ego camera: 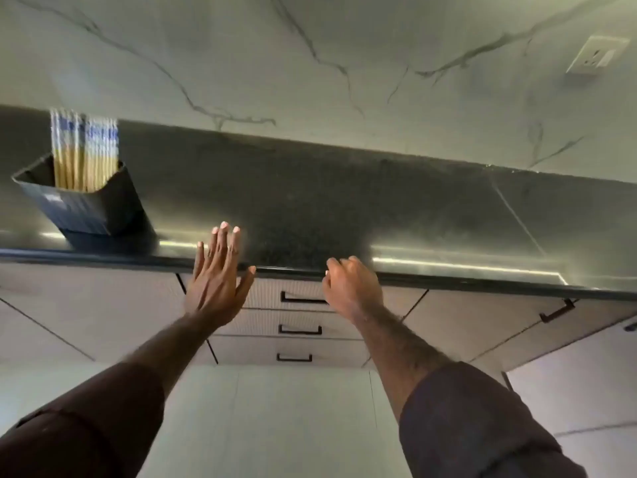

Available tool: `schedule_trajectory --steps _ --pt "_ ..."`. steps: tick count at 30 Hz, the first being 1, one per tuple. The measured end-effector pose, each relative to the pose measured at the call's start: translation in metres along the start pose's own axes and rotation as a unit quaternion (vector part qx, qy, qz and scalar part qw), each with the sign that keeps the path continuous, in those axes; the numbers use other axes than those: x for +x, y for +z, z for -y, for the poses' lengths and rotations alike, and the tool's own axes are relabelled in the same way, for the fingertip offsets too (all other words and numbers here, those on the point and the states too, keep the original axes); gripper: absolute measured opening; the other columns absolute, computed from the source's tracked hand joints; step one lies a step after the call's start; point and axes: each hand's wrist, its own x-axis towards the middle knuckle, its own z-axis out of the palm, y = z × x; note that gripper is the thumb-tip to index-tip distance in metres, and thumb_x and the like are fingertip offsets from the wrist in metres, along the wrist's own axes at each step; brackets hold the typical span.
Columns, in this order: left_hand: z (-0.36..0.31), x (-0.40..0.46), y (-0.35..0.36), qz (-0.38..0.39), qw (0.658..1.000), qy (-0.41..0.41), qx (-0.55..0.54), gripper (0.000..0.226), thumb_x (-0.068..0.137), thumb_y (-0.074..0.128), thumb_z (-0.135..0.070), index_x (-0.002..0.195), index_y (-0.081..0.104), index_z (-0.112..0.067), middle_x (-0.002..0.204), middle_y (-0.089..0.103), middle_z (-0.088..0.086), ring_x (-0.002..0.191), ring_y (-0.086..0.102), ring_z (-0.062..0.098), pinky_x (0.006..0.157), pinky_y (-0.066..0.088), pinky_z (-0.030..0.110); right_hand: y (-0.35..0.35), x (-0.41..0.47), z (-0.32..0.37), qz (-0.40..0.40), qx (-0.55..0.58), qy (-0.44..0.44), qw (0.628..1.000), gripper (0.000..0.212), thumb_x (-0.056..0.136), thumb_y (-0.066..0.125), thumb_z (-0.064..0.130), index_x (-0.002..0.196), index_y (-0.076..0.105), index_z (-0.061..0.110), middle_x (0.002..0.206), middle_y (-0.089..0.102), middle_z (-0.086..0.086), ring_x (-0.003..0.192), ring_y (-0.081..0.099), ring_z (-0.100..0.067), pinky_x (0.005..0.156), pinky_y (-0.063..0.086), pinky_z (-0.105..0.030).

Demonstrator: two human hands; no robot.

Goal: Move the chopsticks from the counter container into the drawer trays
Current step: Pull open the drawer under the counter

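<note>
Head view: your largest surface is the marbled wall panel (344, 56), which rises behind the dark speckled worktop (344, 208). Below the worktop edge sits a bank of pale cabinet fronts, with three stacked drawers (300, 320) at centre, all closed, each carrying a black bar handle. Your two forearms reach forward from dark sleeves (86, 426). At the left end of the worktop stands a dark open-topped container (89, 205), upright near the front edge. The chopsticks (84, 153) stand bundled inside it, pale wooden shafts with blue-and-white upper ends projecting above the rim; motion blur hides their count. Your left hand (217, 284) is flat with fingers spread, fingertips over the worktop front edge, just right of the container and apart from it, holding nothing. Your right hand (351, 288) is loosely curled, fingers bent inward at the worktop edge above the top drawer, with nothing visible in it. A wall socket (596, 53) sits at upper right.
</note>
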Motion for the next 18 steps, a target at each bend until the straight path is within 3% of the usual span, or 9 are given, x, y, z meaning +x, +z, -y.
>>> schedule_trajectory --steps 5,8,12,14,16,18 --pt "0.036 -0.034 0.043 0.038 0.999 -0.033 0.011 0.074 0.096 0.015 -0.056 0.153 -0.01 -0.015 0.162 -0.013 0.009 0.15 -0.013 0.022 0.121 -0.004 0.044 0.057 -0.009 0.002 0.061 0.005 0.032 0.998 0.013 0.091 0.055 0.021 0.096 0.063 0.012 0.088 0.068 -0.007 0.081 0.061 -0.022 0.065 0.046 -0.031" --pt "0.053 -0.049 0.066 0.049 0.998 -0.038 0.006 0.073 0.096 0.015 -0.056 0.153 -0.008 -0.017 0.163 -0.01 0.009 0.15 -0.011 0.021 0.122 -0.001 0.045 0.093 -0.012 0.0 0.11 0.007 0.038 0.993 0.02 0.094 0.053 0.02 0.11 0.059 0.01 0.102 0.068 -0.01 0.091 0.06 -0.023 0.078 0.05 -0.036" --pt "0.066 -0.058 0.089 0.06 0.997 -0.045 0.006 0.072 0.097 0.016 -0.055 0.154 -0.008 -0.019 0.163 -0.009 0.009 0.15 -0.011 0.02 0.122 -0.002 0.044 0.134 -0.001 0.0 0.2 0.001 0.064 0.978 0.05 0.093 0.055 0.023 0.139 0.04 0.009 0.13 0.057 -0.015 0.118 0.053 -0.029 0.103 0.044 -0.042" --pt "0.072 -0.061 0.099 0.066 0.997 -0.047 0.004 0.072 0.097 0.017 -0.055 0.154 -0.008 -0.018 0.163 -0.008 0.01 0.15 -0.01 0.02 0.122 -0.002 0.043 0.154 0.004 -0.001 0.241 -0.006 0.084 0.967 0.063 0.094 0.054 0.024 0.148 0.026 0.009 0.143 0.045 -0.017 0.132 0.041 -0.032 0.113 0.034 -0.043" --pt "0.076 -0.063 0.108 0.067 0.996 -0.051 0.002 0.072 0.097 0.018 -0.055 0.154 -0.008 -0.018 0.163 -0.008 0.01 0.15 -0.01 0.021 0.122 -0.002 0.043 0.173 0.002 0.002 0.273 -0.001 0.11 0.956 0.07 0.096 0.049 0.024 0.153 0.011 0.011 0.158 0.024 -0.017 0.146 0.019 -0.033 0.121 0.014 -0.042" --pt "0.078 -0.067 0.116 0.067 0.996 -0.053 0.003 0.072 0.097 0.019 -0.054 0.154 -0.008 -0.018 0.163 -0.009 0.01 0.15 -0.01 0.021 0.122 -0.002 0.042 0.189 -0.003 0.005 0.269 0.005 0.133 0.954 0.073 0.096 0.046 0.023 0.154 0.002 0.012 0.162 0.007 -0.015 0.15 0.002 -0.03 0.119 -0.001 -0.041"
